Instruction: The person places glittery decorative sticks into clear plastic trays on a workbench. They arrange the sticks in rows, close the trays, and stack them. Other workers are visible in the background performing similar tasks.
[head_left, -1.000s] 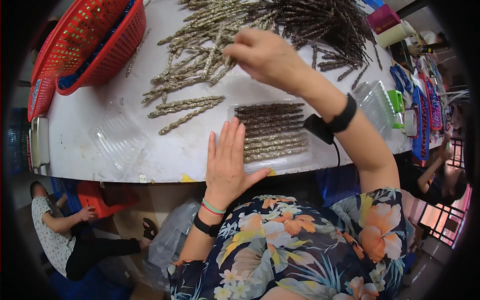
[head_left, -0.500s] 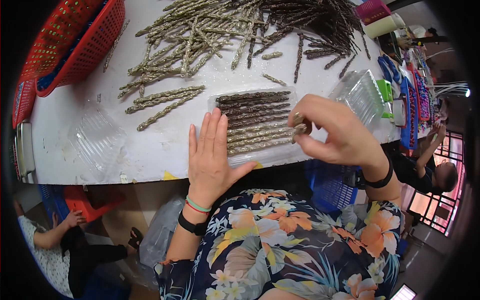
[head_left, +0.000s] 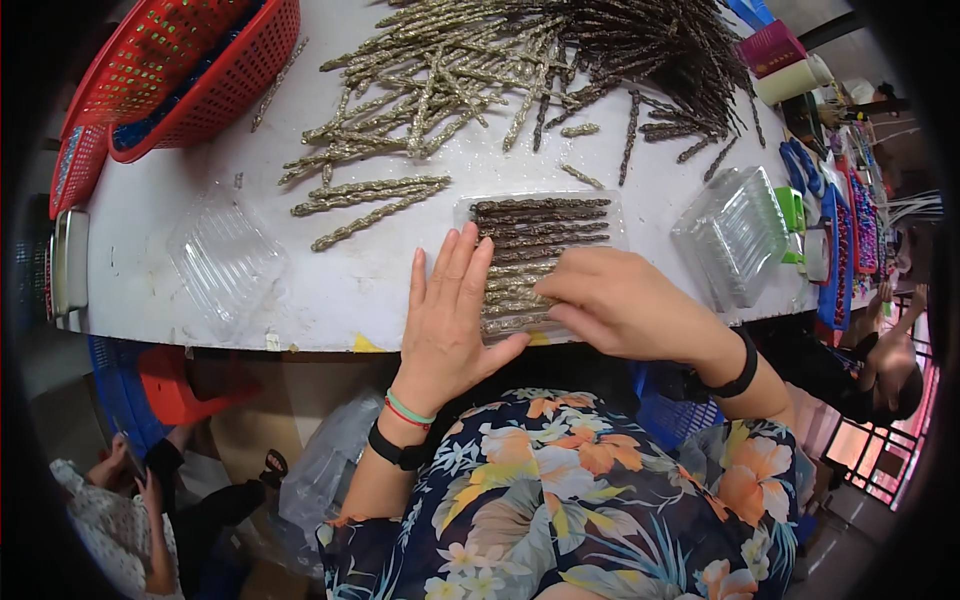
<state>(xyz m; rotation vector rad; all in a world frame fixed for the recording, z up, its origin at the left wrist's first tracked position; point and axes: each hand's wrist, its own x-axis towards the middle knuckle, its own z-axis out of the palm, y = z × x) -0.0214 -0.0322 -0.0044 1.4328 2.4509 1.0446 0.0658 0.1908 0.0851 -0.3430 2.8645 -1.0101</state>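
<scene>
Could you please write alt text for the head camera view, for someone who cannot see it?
Seen from above, a person's left hand lies flat beside a clear plastic tray of twisted drill bits, while the right hand rests on its lower rows. A loose pile of drill bits covers the white table beyond, with red baskets at far left.

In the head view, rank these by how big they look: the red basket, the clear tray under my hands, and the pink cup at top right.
1. Red basket, largest, though cut off by the edge.
2. Clear tray, partly covered by the left hand and right hand.
3. Pink cup, smallest.
</scene>
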